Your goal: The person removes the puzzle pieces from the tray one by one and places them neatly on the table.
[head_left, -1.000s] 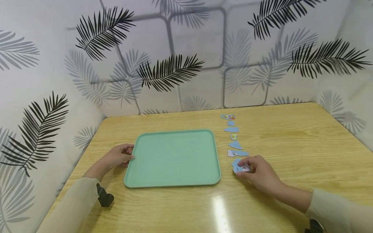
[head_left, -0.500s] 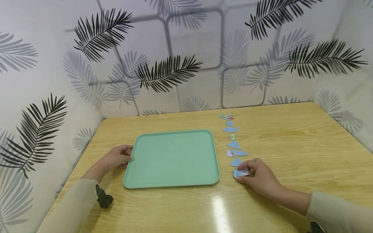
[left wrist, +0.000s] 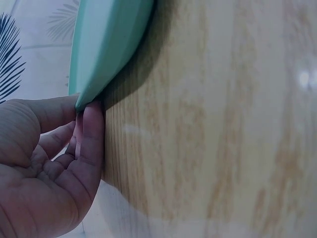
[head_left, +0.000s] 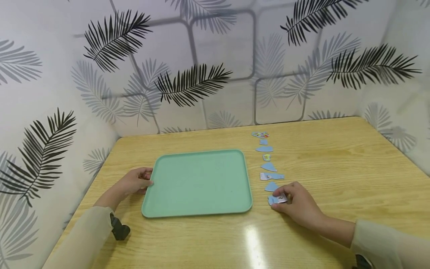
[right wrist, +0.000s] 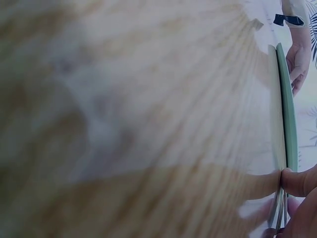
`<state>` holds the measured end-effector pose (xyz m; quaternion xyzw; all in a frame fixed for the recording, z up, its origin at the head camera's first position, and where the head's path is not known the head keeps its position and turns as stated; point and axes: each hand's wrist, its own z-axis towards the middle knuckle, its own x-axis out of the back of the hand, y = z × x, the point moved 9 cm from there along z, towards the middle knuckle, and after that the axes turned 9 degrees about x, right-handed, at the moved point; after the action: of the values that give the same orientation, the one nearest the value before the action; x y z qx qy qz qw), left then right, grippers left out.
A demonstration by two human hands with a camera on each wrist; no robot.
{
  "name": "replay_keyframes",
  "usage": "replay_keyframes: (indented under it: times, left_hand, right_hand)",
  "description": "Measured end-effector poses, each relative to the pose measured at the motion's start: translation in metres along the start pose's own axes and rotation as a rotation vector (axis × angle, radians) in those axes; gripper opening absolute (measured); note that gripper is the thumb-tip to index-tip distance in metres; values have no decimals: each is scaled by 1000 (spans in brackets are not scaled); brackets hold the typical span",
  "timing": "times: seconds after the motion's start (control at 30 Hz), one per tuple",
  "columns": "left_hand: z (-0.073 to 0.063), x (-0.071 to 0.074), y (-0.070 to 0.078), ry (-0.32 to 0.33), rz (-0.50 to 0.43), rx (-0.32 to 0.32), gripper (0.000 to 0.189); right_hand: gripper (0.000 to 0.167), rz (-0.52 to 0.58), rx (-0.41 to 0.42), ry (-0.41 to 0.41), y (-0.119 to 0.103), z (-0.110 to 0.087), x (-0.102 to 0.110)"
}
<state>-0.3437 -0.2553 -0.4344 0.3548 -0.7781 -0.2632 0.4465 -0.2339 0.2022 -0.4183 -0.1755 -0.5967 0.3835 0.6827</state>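
Observation:
A mint-green tray lies on the wooden table. My left hand holds its left rim; in the left wrist view, the thumb and fingers pinch the tray's corner. Right of the tray, my right hand pinches a flat blue-and-white puzzle piece between thumb and forefinger, low at the table surface. Just beyond it lies a blue wedge-shaped piece. In the right wrist view the thumb shows at the lower right, and the pinched piece is mostly hidden.
More flat pieces run away from me in a column: a long blue-and-white piece, a blue triangle, a small yellow piece, a pointed blue piece, a small blue piece and a multicoloured piece. A leaf-patterned wall covering encloses the table.
The right hand has drawn its puzzle piece slightly toward me, and the blue wedge-shaped piece now shows separately beyond it. The left hand stays at the tray's rim.

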Motion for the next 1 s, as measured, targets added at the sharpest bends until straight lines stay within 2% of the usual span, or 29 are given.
replay_keyframes:
  times: [0.4, 1.0]
  left_hand:
    - [3, 0, -2, -3, -13, 9, 54]
    - [0, 1, 0, -3, -9, 2, 54]
  right_hand:
    - [24, 10, -29, -16, 2, 1, -2]
    - [28, 45, -50, -29, 4, 1, -2]
